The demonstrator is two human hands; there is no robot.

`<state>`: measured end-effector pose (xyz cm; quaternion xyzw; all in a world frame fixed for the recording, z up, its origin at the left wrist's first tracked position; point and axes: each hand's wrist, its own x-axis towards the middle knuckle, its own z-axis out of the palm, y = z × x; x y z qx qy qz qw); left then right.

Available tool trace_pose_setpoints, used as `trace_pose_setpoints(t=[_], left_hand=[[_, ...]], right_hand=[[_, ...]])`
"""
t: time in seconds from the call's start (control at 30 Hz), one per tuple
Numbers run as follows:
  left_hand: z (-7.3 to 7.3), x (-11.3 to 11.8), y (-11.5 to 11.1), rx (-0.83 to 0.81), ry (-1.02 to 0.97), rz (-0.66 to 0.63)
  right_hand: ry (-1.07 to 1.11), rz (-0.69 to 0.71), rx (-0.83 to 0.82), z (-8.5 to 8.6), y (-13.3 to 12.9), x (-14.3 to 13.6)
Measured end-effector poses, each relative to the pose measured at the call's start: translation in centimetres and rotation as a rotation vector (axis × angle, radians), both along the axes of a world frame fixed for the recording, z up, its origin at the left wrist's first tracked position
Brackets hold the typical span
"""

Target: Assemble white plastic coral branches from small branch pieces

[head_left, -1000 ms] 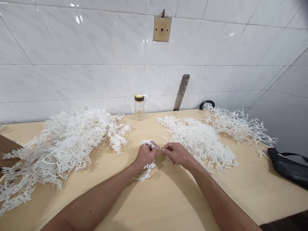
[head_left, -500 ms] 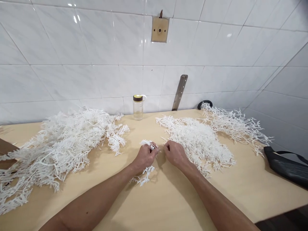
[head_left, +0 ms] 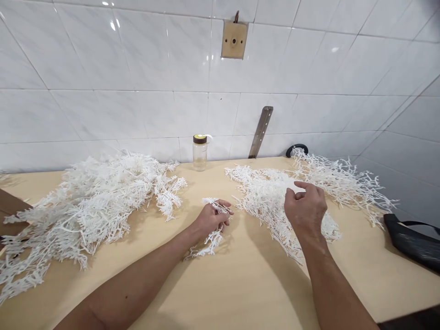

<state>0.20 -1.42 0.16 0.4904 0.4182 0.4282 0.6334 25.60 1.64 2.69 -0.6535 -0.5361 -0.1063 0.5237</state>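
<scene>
My left hand (head_left: 212, 219) is closed on a white branched plastic piece (head_left: 209, 245), with thumb and fingers pinching its thin twigs. Parts of the piece stick out above the hand and hang below it, near the table surface. Raised over the middle heap of white branched pieces (head_left: 264, 201) is my right hand (head_left: 305, 206), its fingers curled in. Whatever may be between those fingertips is too small or hidden to make out. A larger tangled pile of white branched pieces (head_left: 110, 197) lies left of my left hand.
A clear bottle (head_left: 200, 156) with a dark and yellow lid stands at the table's back. A metal bracket (head_left: 261, 133) leans by the tiled wall. Another white branched heap (head_left: 340, 178), a black ring-shaped object (head_left: 297, 148) and a black bag (head_left: 412, 240) are at the right.
My right hand has moved away from my left, rightward and up over the middle heap. The left hand keeps its hold on the white piece, its fingers slightly more spread.
</scene>
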Motion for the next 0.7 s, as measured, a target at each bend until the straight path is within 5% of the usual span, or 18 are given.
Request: trace_pose_setpoints(t=[0.13,0.3,0.47,0.7], left_hand=[[0.8,-0.3,-0.4,-0.004,0.038,-0.020],[1.0,-0.3,-0.5,0.047,0.071,-0.050],[1.0,-0.1,-0.2,0.122,0.056,-0.107],[0.7,-0.3,0.2,0.028,-0.070,-0.104]], right_hand=[[0.135,0.337,-0.192,-0.3,-0.8,-2.7],[0.002,0.752,-0.340,-0.7,-2.4,-7.5],[-0.048,0.875,-0.413,-1.3,-3.1,-9.2],[0.052,0.811,-0.435,-1.9,-2.6,-8.9]])
